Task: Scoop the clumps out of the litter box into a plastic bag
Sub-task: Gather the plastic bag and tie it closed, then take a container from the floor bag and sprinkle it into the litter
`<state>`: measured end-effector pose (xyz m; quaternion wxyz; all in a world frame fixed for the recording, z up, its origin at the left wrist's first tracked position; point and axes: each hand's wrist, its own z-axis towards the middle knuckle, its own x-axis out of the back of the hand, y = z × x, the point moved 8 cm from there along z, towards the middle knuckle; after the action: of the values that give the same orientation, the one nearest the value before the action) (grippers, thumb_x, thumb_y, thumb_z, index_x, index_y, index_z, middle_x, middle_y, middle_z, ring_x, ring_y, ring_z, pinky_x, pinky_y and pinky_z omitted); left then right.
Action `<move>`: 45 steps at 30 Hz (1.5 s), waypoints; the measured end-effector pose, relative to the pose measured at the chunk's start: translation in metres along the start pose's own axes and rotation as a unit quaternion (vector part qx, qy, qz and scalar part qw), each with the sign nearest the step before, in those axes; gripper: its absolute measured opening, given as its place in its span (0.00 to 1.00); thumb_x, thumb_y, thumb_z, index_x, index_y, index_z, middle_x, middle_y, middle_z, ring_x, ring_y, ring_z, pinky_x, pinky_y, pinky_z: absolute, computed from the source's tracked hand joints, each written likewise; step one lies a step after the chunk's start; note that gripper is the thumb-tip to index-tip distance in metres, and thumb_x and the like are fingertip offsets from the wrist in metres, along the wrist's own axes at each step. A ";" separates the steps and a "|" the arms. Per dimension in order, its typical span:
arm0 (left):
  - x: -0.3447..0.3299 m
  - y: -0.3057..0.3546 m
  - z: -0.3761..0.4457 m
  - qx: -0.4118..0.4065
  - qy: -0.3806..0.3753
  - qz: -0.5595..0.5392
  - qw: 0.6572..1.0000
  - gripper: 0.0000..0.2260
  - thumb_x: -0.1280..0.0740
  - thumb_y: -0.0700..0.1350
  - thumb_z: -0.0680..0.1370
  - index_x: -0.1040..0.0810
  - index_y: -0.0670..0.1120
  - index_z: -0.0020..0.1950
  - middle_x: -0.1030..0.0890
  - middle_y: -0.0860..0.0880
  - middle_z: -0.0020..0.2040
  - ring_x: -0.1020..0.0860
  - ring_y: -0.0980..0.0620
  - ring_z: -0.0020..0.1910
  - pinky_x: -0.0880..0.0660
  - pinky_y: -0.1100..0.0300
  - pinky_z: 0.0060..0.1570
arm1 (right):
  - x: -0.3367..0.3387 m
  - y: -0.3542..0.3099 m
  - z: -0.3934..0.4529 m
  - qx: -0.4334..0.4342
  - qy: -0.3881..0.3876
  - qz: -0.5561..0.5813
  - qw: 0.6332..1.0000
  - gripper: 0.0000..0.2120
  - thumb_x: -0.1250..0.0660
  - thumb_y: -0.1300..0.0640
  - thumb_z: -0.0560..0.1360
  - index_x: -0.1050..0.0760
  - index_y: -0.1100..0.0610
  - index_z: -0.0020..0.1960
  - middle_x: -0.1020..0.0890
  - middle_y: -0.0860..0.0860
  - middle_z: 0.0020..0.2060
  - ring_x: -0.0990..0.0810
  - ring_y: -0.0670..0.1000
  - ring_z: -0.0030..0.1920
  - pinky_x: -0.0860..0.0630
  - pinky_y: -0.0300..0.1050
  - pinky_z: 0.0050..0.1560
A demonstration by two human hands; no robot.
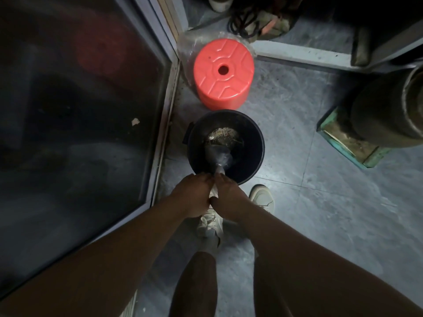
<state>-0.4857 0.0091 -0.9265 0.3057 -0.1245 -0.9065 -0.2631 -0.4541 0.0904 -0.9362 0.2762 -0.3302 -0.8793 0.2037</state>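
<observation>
Both hands [211, 195] grip scoop [218, 156], pointing away.

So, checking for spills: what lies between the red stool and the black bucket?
Nothing: in the head view the red stool stands directly behind the black bucket, no floor showing between.

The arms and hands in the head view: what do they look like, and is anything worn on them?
Both forearms are bare as far as the picture shows; no sleeve reaches into view. The left hand and the right hand have no glove. I see no watch, bracelet or ring, though the light is dim and the fingers are partly hidden.
</observation>
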 end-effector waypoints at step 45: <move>0.313 0.355 -0.270 -0.207 0.151 0.083 0.963 0.30 0.36 0.47 0.81 0.41 0.51 0.82 0.41 0.52 0.83 0.45 0.52 0.82 0.48 0.52 0.80 | 0.263 -0.101 -0.502 -0.096 0.377 -0.045 0.920 0.34 0.37 0.47 0.78 0.44 0.55 0.80 0.37 0.54 0.77 0.38 0.57 0.75 0.34 0.51 0.72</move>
<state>-0.4606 0.1748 -0.4079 0.4274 -0.2183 -0.7623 -0.4343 -0.3559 0.2901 -0.4053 0.5632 -0.3679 -0.7391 -0.0334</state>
